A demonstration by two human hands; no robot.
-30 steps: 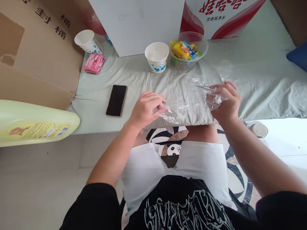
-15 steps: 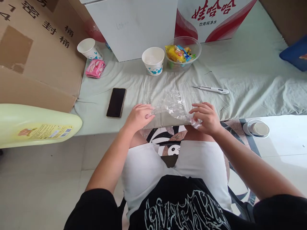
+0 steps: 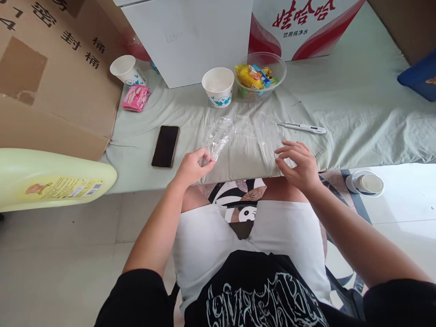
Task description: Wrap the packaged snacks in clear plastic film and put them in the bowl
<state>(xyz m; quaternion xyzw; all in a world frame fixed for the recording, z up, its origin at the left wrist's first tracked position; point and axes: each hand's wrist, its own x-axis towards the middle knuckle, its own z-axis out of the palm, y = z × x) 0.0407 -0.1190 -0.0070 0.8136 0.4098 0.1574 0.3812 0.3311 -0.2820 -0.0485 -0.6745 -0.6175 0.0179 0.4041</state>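
Observation:
A crinkled sheet of clear plastic film [image 3: 221,132] lies spread on the cloth-covered table in front of me. Its near left corner is pinched between the thumb and forefinger of my left hand [image 3: 195,167]. My right hand [image 3: 299,164] grips the film's right edge with thumb and forefinger close together, the other fingers loosely bent. Between the hands the film is so see-through that its outline is hard to follow. A white utility knife [image 3: 303,127] lies just beyond my right hand, and a black phone [image 3: 165,146] is left of my left hand.
Behind the film stand a white paper cup [image 3: 218,93] and a clear plastic bowl [image 3: 275,81] with wrapped snacks. Farther left are a second paper cup [image 3: 124,68] and a pink packet [image 3: 136,98]. A cardboard box [image 3: 68,86] and a pale yellow bottle [image 3: 57,179] border the left side.
The film, bunched between my hands before, is now spread flatter and wider. My left hand has shifted slightly left and down, and my right hand has moved a little right.

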